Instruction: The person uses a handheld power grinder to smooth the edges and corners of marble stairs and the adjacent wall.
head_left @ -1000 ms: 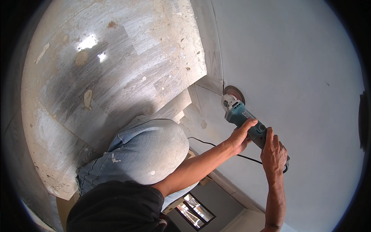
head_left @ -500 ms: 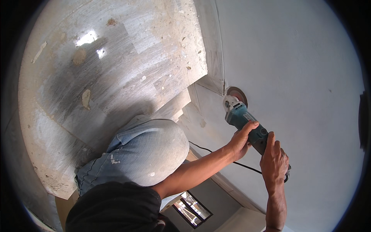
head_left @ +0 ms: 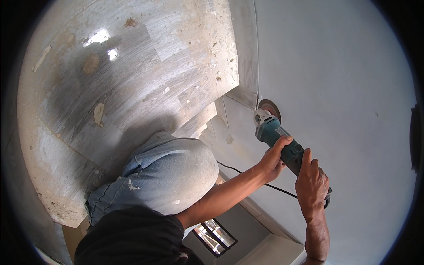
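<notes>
A teal angle grinder (head_left: pixel 277 133) with a pale metal head lies slantwise across my two hands, in front of the grey wall (head_left: pixel 340 79). My left hand (head_left: pixel 274 162) is wrapped round the middle of its body, thumb along the top. My right hand (head_left: pixel 312 183) grips the rear end, where the cable comes out. At the upper end, the round brown disc (head_left: pixel 270 109) sits at the wall, close beside the corner of the skirting tile (head_left: pixel 243 95). Whether the disc touches the wall or is spinning, I cannot tell.
The black power cable (head_left: pixel 278 189) runs behind my left forearm. A wood-patterned tile floor (head_left: pixel 132 84), dusty and stained, ends in a rough edge, with steps (head_left: pixel 207 115) dropping beside it. My bent knee in jeans (head_left: pixel 176 170) is close by. A window (head_left: pixel 215 236) shows below.
The grinder and both hands have shifted very slightly left in view. The whole scene has also moved a little. Both hands keep their hold.
</notes>
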The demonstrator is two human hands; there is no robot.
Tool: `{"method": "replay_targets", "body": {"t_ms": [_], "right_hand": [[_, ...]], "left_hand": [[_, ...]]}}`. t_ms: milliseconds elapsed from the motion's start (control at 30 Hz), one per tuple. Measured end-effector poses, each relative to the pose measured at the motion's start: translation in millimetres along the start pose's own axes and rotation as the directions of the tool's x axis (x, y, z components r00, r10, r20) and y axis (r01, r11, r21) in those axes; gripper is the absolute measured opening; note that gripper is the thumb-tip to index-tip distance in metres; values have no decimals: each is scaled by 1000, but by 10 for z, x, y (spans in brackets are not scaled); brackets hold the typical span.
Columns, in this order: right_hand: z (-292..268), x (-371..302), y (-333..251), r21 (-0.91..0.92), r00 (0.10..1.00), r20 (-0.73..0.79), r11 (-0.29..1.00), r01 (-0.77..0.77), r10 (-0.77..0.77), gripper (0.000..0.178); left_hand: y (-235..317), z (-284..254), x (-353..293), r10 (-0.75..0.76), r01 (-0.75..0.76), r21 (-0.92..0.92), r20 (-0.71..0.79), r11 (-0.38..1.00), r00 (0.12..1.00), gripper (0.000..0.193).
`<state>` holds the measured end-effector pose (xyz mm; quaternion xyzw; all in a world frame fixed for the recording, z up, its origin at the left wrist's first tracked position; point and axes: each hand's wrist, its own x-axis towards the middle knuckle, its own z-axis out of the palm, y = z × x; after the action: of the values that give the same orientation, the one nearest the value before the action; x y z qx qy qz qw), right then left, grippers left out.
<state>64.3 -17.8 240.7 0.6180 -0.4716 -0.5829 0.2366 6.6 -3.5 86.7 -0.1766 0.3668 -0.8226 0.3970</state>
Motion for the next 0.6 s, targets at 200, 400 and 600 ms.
{"method": "replay_targets", "body": {"t_ms": [200,400,600], "right_hand": [[1,29,-6,-10,1000,8,1000,9,-9,49],[-1,36,2,-18,1000,5,1000,17,-16,50],[-65,73,-20,-13,1000,19,1000,25,-25,51]], "left_hand": [[31,-8,14,-13,13,-20,8,1000,1000,52],[48,48,-25,-1,0,-31,-40,1000,999,49],[100,22,-23,-31,32,-81,15,996,999,43]]}}
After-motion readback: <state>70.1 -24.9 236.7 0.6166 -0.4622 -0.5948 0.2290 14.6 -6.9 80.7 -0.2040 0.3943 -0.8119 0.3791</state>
